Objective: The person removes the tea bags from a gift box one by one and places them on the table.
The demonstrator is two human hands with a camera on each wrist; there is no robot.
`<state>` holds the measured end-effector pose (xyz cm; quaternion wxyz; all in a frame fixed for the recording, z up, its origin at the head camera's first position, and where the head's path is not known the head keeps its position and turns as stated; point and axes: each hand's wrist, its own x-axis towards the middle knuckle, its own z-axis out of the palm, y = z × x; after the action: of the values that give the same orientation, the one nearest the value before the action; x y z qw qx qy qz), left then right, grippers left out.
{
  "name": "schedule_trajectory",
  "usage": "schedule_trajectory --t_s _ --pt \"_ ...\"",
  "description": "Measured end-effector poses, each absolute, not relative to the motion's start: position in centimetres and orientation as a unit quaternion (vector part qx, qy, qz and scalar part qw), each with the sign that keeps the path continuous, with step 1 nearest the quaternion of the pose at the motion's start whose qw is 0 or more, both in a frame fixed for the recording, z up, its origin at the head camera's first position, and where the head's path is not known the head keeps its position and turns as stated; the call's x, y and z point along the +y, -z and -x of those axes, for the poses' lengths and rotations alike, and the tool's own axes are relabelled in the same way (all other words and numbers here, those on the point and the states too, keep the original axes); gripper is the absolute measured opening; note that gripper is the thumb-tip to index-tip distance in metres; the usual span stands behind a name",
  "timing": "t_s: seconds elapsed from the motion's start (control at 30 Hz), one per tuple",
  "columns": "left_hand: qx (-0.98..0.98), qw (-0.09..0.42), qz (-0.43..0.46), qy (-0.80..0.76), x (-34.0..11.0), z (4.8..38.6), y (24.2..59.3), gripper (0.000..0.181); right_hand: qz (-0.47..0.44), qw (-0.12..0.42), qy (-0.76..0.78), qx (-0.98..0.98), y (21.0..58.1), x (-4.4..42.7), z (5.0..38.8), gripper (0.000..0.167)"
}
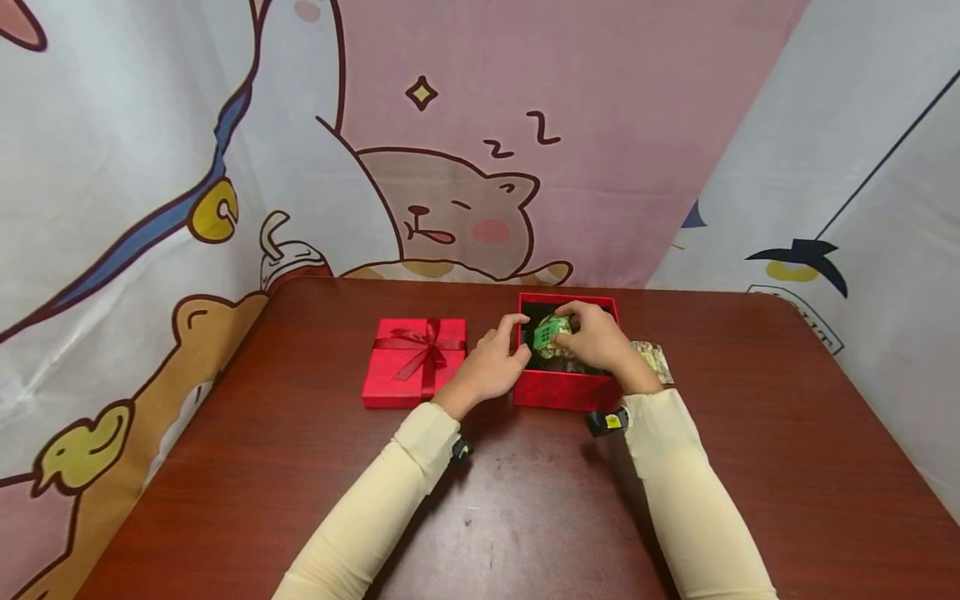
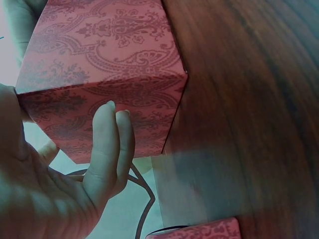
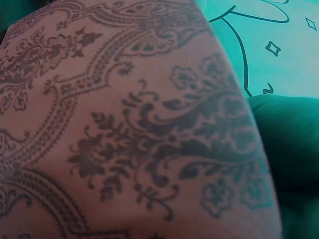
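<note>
A red gift box (image 1: pixel 566 390) with a dark interior stands uncovered in the head view. Inside its opening, my right hand (image 1: pixel 596 337) pinches a rounded green-and-yellow patterned item (image 1: pixel 553 335) with a small grid on its green part; its exact kind is unclear. My left hand (image 1: pixel 491 362) is at the box's left wall, thumb and index finger reaching over the rim. Two of its fingers (image 2: pixel 107 144) extend nearly straight along the outer wall in the left wrist view. The right wrist view is filled by the box's patterned side (image 3: pixel 149 134), and the right fingers are hidden there.
Left of the box lies its red lid (image 1: pixel 397 379) with a dark red ribbon bow. A small patterned flat piece (image 1: pixel 652 360) sits to the right, partly behind the right wrist. All stand on a brown wooden table (image 1: pixel 480 517) against a cartoon-printed cloth (image 1: pixel 600 125).
</note>
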<state>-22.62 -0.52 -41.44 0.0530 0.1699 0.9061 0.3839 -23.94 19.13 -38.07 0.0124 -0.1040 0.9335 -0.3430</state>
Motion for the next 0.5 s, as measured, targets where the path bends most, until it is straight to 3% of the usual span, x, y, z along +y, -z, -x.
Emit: schedule_trajectory --t_s 0.5 --pt "0.905 0.051 -0.173 -0.386 -0.5 22.5 41.4 0.049 0.091 0.013 0.389 0.917 37.9 20.2 23.4 0.043"
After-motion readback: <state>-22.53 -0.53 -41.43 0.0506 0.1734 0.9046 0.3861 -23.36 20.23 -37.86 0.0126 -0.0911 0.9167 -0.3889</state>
